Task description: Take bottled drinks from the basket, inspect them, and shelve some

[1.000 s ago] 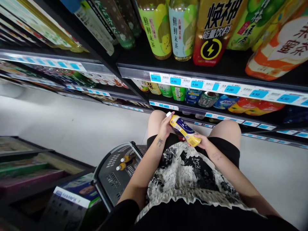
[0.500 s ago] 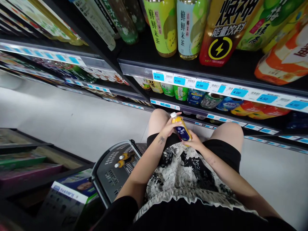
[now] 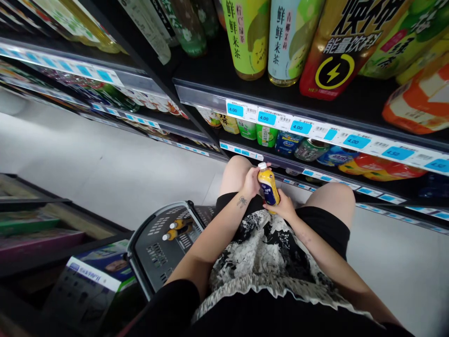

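A small yellow drink bottle (image 3: 268, 186) with a white cap and a dark blue label is held in front of my lap, its cap end tilted toward the shelves. My left hand (image 3: 251, 182) grips its upper side near the cap, the fingers partly hidden behind it. Around the lower end, my right hand (image 3: 283, 205) is closed with the thumb near the base. Left of my knees stands a grey shopping basket (image 3: 154, 248), which holds two similar yellow bottles (image 3: 170, 235) with pale caps.
Shelves of drinks rise ahead, edged by a price-tag strip (image 3: 301, 126). Large tea bottles (image 3: 247, 42) stand on the upper shelf, smaller bottles and cans below. A blue and white box (image 3: 91, 281) and a dark display rack (image 3: 31, 224) are at left.
My left fingers have shifted from across the bottle's front to its side and back, so more of the front shows. The view has moved slightly.
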The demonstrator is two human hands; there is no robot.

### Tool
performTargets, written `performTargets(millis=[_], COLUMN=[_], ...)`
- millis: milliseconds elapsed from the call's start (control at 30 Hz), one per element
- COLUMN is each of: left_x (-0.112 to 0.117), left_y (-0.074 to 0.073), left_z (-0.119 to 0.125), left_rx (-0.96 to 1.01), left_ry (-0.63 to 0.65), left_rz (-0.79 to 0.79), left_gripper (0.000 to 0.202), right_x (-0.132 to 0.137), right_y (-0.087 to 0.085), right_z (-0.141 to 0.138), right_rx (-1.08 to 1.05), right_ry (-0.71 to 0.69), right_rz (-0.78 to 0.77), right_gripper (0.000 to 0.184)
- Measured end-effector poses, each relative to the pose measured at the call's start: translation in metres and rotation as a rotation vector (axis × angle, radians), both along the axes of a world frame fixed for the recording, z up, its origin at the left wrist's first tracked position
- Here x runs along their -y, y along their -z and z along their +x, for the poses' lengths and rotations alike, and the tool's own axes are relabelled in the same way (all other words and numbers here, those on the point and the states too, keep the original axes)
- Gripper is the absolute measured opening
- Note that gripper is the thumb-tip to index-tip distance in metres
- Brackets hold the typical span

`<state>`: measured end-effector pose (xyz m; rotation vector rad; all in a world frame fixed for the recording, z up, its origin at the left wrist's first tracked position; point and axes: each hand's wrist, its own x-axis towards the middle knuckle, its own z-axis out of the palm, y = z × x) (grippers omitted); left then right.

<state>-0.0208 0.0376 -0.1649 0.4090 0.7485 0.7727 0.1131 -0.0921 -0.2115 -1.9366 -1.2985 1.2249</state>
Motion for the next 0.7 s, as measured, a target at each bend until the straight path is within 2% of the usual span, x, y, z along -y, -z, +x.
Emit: performTargets(millis=[467, 700], left_x=[-0.001, -0.001], left_y=[0.006, 0.004], left_z=[0.009, 0.013], left_rx=[-0.051, -0.068], left_ry=[0.026, 0.033], left_rz=[-0.001, 0.010], left_gripper=[0.048, 0.046], right_x=[-0.001, -0.002], right_y=[-0.002, 0.002], right_z=[0.006, 0.006], right_rx=[-0.003, -0.017], right_ry=[-0.017, -0.005], right_rz=[-0.053, -0.064], right_gripper=[0.069, 0.071])
